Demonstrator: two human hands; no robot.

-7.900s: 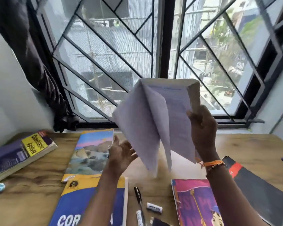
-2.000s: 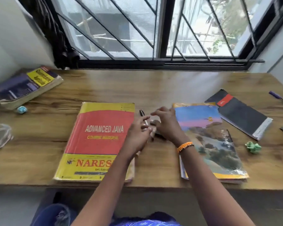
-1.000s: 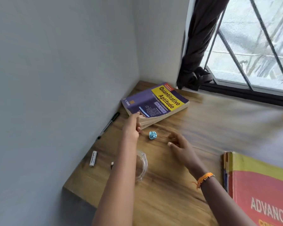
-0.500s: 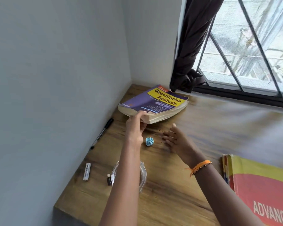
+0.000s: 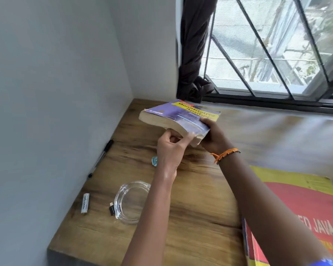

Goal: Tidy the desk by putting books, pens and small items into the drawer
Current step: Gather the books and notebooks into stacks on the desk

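Note:
A thick purple and yellow book is lifted at its near end off the back left corner of the wooden desk. My left hand grips the book's near edge from below, thumb on the pages. My right hand, with an orange thread at the wrist, holds the near right corner. A small blue crumpled ball lies on the desk, half hidden behind my left wrist. A black pen lies along the left wall. No drawer is in view.
A white eraser, a small black item and a clear glass dish sit near the desk's left front. A red and yellow Java book lies at the right. A dark curtain hangs by the barred window.
Both hands have closed on the purple and yellow book and raised its near end off the desk. My left forearm now covers part of the blue ball.

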